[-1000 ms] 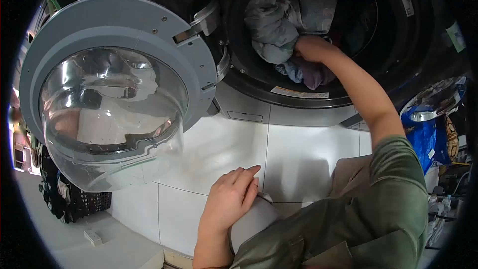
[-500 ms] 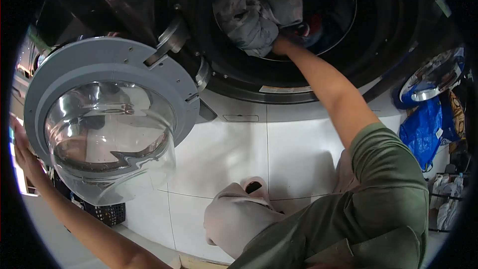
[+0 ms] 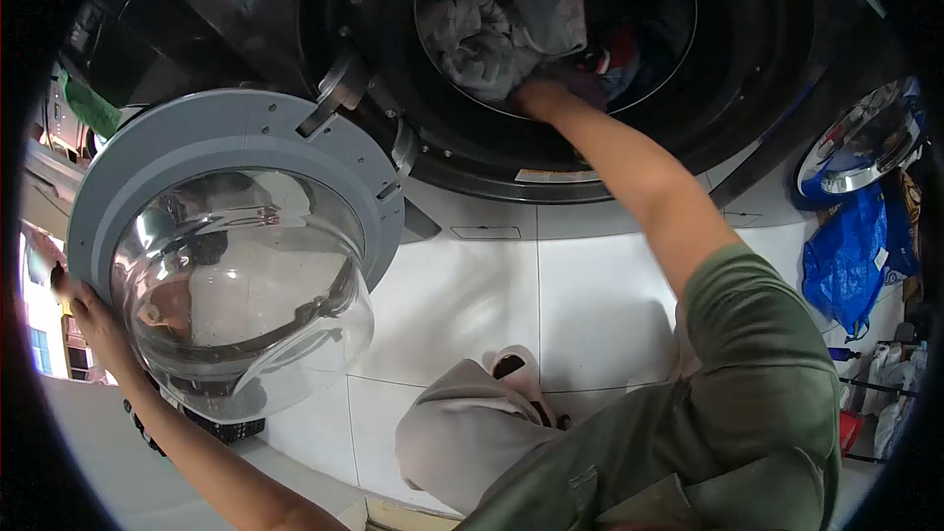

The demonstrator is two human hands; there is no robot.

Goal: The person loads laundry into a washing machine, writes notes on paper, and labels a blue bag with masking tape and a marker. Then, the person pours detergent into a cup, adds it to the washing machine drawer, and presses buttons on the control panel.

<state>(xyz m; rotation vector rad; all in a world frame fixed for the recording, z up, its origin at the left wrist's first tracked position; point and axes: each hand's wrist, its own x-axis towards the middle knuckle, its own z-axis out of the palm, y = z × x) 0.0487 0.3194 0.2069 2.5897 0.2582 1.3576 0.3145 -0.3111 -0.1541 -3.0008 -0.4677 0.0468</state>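
Crossing the lower lip of the black, round drum opening: right arm, bare below a green short sleeve, slanting up and leftward, slightly bent at the elbow. Right hand, at the arm's end, palm turned down, set low at the drum's near edge, left of its middle. Left arm, stretched out to the far side; left hand at the outer left edge of the door, fingers pointing away.

Laundry, in the drum: one light grey cloth, crumpled into soft, deep folds, near the left edge; one smoother grey cloth, hanging flatter, just beside it; one dark purplish cloth, next to the right hand; one red-and-dark piece, further right.

Door, swung wide: flat grey ring, screw-studded, carrying a clear, glossy bowl; metal hinge at its upper right edge. Floor, white glossy tile with thin dark joints. Blue bag, creased and shiny, at right.

Grip, right: fingertips lost in shadow among the cloths; whether closed on any, cannot be told. Grip, left: fingers at the ring's edge, partly hidden and blurred; hold or mere touch, cannot be told.
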